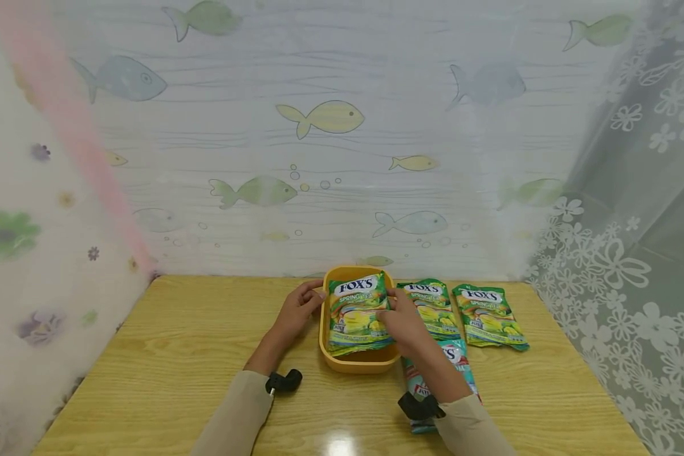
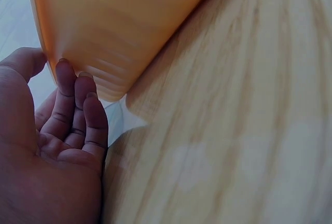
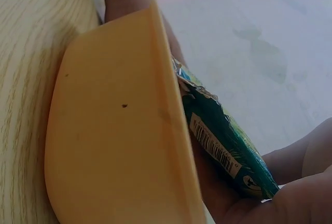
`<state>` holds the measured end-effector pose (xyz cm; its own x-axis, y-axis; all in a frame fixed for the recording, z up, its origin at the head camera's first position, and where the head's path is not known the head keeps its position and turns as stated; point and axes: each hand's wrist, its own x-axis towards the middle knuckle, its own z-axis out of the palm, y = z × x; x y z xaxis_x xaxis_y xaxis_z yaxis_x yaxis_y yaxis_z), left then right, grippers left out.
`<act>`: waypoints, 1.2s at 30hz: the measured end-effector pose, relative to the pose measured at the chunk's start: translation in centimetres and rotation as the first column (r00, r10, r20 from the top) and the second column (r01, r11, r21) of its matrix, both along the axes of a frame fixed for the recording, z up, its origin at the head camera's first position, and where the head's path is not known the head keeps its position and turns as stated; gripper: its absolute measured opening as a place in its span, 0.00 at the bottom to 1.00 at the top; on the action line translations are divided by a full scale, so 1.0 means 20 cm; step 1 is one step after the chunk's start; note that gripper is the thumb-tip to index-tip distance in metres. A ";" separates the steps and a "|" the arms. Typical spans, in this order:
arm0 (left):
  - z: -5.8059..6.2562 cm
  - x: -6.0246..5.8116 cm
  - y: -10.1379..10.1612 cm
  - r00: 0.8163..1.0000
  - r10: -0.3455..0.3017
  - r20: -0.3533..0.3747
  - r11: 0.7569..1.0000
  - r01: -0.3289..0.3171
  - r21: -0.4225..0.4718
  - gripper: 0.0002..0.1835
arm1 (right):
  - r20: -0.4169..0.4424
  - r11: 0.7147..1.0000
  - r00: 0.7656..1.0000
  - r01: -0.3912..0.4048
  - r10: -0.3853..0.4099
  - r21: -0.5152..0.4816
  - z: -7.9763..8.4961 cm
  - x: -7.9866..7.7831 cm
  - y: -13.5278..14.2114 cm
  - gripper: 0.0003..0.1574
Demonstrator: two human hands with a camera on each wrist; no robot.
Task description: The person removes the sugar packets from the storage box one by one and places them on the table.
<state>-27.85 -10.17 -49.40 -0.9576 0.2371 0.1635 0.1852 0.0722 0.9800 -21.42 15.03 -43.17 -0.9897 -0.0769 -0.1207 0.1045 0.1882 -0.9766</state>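
A green Fox's Spring Tea candy bag (image 1: 356,316) lies tilted at the mouth of a yellow-orange plastic tub (image 1: 360,367). My right hand (image 1: 401,320) grips this bag by its right edge, thumb on the front. Seen from the right wrist, the bag's barcoded back (image 3: 223,151) leans out over the tub's rim. At the tub's left side, my left hand (image 1: 297,311) pinches the rim, its thumb at the edge and its fingertips (image 2: 65,71) against the outer wall.
Two more green candy bags, one beside the tub (image 1: 427,304) and one farther right (image 1: 490,316), lie on the wooden table (image 1: 194,354). A teal candy bag (image 1: 456,354) is partly under my right forearm. Behind the table hangs a fish-patterned curtain (image 1: 342,164).
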 end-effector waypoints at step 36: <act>-0.13 -0.08 -0.01 0.999 0.018 -0.027 1.000 -0.018 0.007 0.23 | 0.034 0.998 0.999 -0.012 0.014 -0.055 0.09 0.12 0.17 0.41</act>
<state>-29.42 -10.29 -52.02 -0.9570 0.2182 0.1909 0.2102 0.0688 0.9752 -18.92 18.45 -41.33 -0.9840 -0.0967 -0.1495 0.1358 0.1362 -0.9813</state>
